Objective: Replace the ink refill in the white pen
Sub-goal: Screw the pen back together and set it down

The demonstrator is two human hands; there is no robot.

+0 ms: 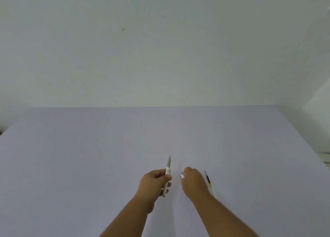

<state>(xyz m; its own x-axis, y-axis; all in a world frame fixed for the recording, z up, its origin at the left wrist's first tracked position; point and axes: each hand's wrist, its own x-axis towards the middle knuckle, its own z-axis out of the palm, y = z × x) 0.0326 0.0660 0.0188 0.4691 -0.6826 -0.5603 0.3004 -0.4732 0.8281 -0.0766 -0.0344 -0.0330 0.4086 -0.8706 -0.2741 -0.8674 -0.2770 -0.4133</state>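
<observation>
The left hand (pixel 155 180) is closed around the white pen (pixel 167 176), holding it off the bench (pixel 89 156) with its grey tapered tip pointing up and away from the person; the lower end of the pen juts out below the fingers. Just to the right of the pen, the right hand (pixel 193 182) is closed on a small silvery piece (pixel 181 175) that peeps out past its fingers; it looks like a cap or end part, though it is too small to tell for sure. To the right of the pen, beyond the right hand, a refill (pixel 209 182) lies flat on the bench, with a dark front section and a pale rear section, partly hidden by the right wrist; nothing touches it.

As a judgement, the pen seems partly taken apart; whether the refill on the bench is the old one or the new one cannot be told, so the swap looks somewhere in its middle; a refill seated in the pen and the silvery piece fitted back probably remain.

The bench is a plain pale lilac surface, bare apart from the refill; behind the pen rises a plain whitish wall (pixel 160 49) with one small dark mark.
</observation>
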